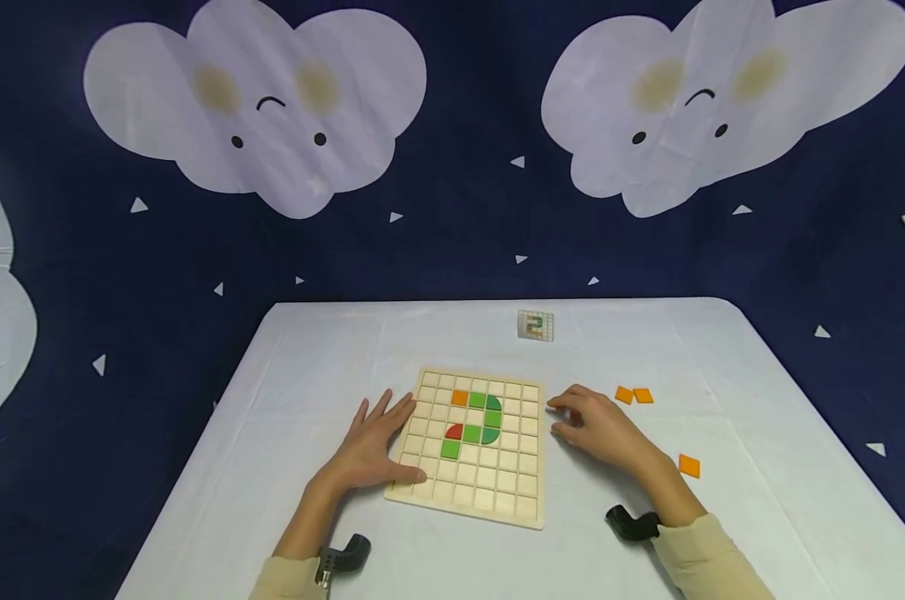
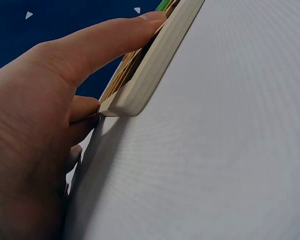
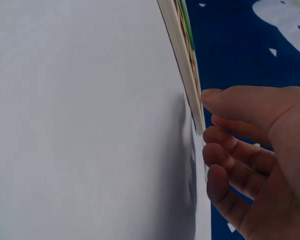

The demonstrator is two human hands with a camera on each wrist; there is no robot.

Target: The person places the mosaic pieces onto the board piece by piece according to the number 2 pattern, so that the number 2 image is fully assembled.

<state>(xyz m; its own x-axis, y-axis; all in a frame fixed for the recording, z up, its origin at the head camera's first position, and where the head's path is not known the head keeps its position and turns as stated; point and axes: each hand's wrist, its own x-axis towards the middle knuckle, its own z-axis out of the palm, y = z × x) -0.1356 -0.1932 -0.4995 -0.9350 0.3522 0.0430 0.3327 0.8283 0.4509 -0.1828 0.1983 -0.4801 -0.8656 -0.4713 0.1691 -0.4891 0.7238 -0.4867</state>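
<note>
Beige fabric sleeves (image 1: 711, 558) are showing nearest; beyond, my half-open right hand (image 1: 601, 423) is holding nothing visible. Just left of it, a square pale wooden grid board (image 1: 505, 502) is lying, my spread left hand (image 1: 368, 448) touching its opposite edge; if that is slackening, a right-hand bump could be skewing it.

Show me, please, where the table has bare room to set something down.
On the table, bare patches lie left of the small card, right of the loose orange tiles, and in front of the grid board between the black wrist devices. It is crowded between board and tiles, where the right grip is.
</note>
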